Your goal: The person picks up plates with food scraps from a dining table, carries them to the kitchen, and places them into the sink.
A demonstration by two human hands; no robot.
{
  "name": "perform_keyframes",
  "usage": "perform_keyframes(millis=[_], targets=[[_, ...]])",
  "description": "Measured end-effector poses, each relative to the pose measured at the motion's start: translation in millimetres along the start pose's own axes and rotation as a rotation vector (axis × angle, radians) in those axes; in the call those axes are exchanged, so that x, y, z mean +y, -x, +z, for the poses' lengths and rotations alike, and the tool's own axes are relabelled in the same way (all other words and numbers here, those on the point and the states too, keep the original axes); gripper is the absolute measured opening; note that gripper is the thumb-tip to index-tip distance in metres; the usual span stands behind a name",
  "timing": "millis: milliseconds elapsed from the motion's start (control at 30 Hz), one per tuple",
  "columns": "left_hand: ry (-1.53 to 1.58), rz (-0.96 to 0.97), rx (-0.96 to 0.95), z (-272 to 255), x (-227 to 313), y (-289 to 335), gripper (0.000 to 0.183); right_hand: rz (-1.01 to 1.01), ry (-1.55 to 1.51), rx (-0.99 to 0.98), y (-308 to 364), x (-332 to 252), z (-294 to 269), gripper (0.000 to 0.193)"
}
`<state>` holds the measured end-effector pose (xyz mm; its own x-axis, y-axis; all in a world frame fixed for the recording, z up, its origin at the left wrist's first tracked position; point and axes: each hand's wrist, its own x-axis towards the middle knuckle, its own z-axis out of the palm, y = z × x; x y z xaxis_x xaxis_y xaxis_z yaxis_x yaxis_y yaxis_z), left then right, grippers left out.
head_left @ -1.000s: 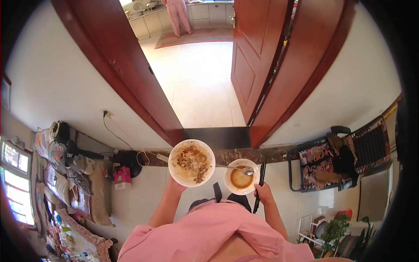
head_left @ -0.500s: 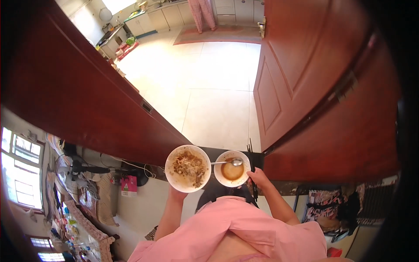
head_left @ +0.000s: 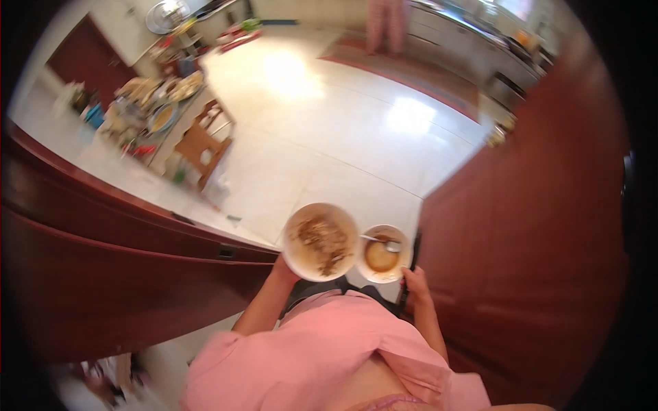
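My left hand is closed on a large white bowl from its lower left side. Brown, shredded-looking food leftovers lie in it. To the right, my right hand grips a smaller white bowl by its right rim. Some brown broth covers its bottom, and a metal spoon rests inside with the handle toward the larger bowl. Dark chopsticks stick up beside my right hand, apparently held in it too. The two bowls are side by side, almost touching.
Dark red doors flank me in a doorway. Ahead lies a pale tiled floor. At the left stands a cluttered table with a wooden chair. A person in pink trousers stands on a mat by the kitchen counter.
I have moved forward into the doorway and turned left, so the table and chair now show. Both bowls are still in my hands, slightly further right in the picture.
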<state>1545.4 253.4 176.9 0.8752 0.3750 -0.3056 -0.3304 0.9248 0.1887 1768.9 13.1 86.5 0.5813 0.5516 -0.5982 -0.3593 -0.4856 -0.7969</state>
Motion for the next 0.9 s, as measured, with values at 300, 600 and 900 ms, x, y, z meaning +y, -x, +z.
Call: perform_keyframes(millis=[300,600,900], targets=[[-0.032,0.099,0.108,41,53,-156,0.047,0.018,-0.055,0.218,-138,-76,-57,0.015],[-0.182,0.342,0.359,87,108,-300,0.048,0.037,-0.201,-0.012,-349,-255,-74,0.017],[-0.152,0.234,0.211,107,151,-536,0.043,-0.064,-0.463,0.178,-503,-360,-151,0.013]])
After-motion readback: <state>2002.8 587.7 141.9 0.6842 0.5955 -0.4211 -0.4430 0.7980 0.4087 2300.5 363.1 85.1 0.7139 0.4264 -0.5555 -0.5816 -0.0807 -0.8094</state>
